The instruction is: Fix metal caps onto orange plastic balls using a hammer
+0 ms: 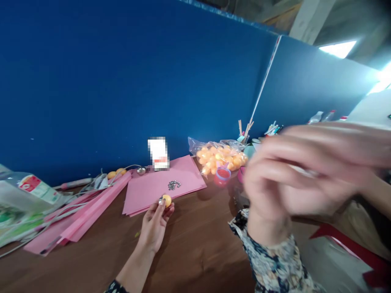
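Observation:
My left hand point(155, 228) is closed on a small orange ball point(166, 200), held between thumb and fingers just above the table's edge of the pink sheets. A small dark spot shows on the ball by the thumb tip. Close to the camera on the right, my right hand point(275, 179) is raised and smeared by motion. Its fingers look bent, but what they hold, if anything, does not show. A little pile of black and silver bits point(174, 185) lies on the stacked pink sheets point(149, 191), beyond my left hand.
A clear bag of orange balls point(218, 156) lies behind a red, purple-rimmed cup point(222, 176). Folded pink strips point(88, 215), white cables and a plastic bottle point(36, 191) are at the left. A blue partition point(122, 81) rises behind the brown table point(195, 244).

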